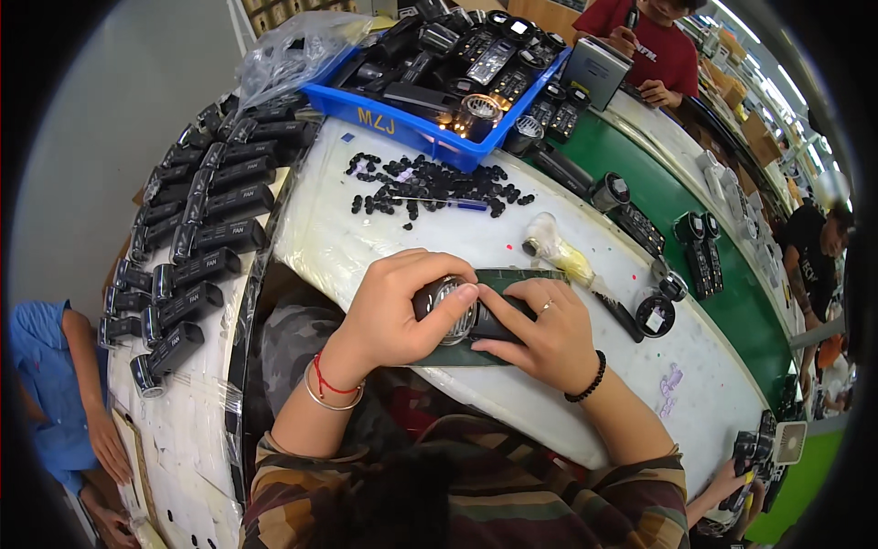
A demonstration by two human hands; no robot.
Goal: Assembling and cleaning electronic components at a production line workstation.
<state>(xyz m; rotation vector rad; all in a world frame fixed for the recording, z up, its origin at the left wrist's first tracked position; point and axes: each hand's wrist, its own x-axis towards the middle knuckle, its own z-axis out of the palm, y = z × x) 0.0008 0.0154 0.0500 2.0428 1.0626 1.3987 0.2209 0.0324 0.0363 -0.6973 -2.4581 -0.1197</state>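
A black handheld fan (460, 327) with a round silvery grille lies between my hands on a dark green mat (457, 358). My left hand (402, 306) wraps round the fan's head, its thumb pressed at the grille's edge. My right hand (553, 334) grips the handle side, with its index finger reaching to the grille and its thumb along the near edge. The two hands nearly touch, and my fingers hide parts of the casing. Beyond them, many small black pieces (430, 178) are scattered on the white table (320, 229), with a blue-handled screwdriver (466, 204) among them.
A blue bin (430, 142) heaped with fan parts stands at the back. Rows of black fans (233, 201) line the left bench. A bottle (558, 247) with yellow contents and a brush (617, 313) lie right. More fan parts (700, 252) sit on the green belt (732, 316); co-workers surround.
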